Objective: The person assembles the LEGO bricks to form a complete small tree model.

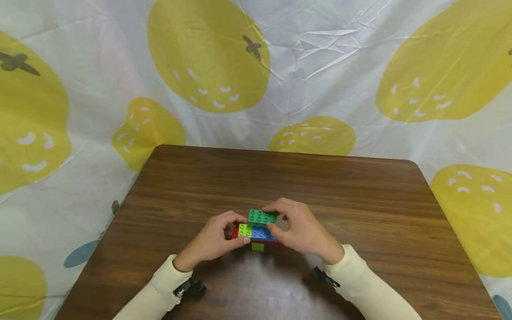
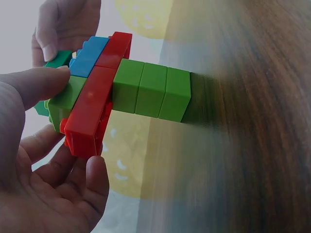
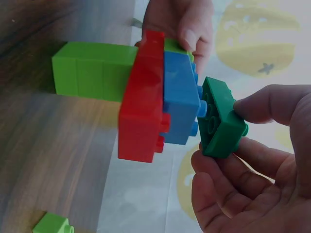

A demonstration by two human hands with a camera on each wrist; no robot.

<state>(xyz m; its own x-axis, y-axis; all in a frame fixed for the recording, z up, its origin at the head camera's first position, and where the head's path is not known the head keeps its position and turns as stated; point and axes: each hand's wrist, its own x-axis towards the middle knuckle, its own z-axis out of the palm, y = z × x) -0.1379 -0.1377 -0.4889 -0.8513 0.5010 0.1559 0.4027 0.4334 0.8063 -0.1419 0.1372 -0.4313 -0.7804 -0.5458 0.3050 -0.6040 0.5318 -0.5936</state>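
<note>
A toy-brick build stands on the table: a column of several light green bricks (image 2: 151, 91) bears a crosswise row of red bricks (image 2: 91, 101). On top of the red lie a blue brick (image 3: 181, 97) and a light green brick (image 1: 245, 230), side by side. My left hand (image 1: 218, 235) grips the left end of the build, thumb against that upper light green brick. Between thumb and fingers, my right hand (image 1: 298, 224) pinches a dark green brick (image 1: 262, 217) just above the blue one. It is tilted; whether it touches the studs, I cannot tell.
A loose light green brick (image 3: 51, 223) lies on the table in the right wrist view. The brown wooden table (image 1: 200, 178) ends at the back against a white curtain (image 1: 328, 53) with yellow fruit prints. Both wrists carry small black cameras.
</note>
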